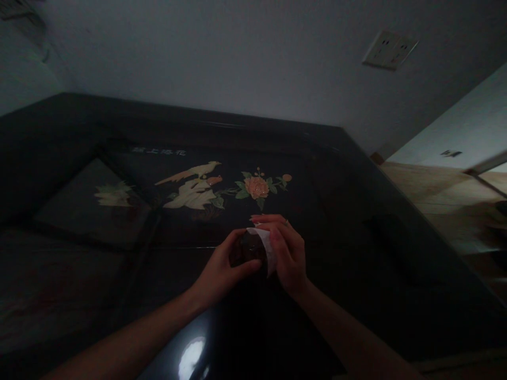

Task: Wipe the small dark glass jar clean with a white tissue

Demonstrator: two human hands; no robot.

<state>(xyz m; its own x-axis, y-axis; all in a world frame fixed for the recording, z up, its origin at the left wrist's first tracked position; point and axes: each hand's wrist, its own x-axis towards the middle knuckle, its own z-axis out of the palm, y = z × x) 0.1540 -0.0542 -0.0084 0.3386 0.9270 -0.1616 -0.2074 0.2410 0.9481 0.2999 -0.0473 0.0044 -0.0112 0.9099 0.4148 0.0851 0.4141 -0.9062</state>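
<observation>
My left hand [225, 266] is closed round a small, dark, rounded object [252, 246], with the thumb along its near side. The dim light hides what kind of object it is. In my right hand [288, 253] is a white tissue [270, 252], its fingers bent over it and pressing it against the object's right side. Both hands are close together above a glossy black surface [253, 316]. Just beyond them, that surface bears an inlaid bird [198, 171] and a pink flower with green leaves [257, 187].
A pale wall [222, 58] rises behind the black surface, with a socket plate [390, 50] at the upper right. On the right lies a dark, long object [396, 248], hard to make out. Light flooring [431, 195] shows past the right edge.
</observation>
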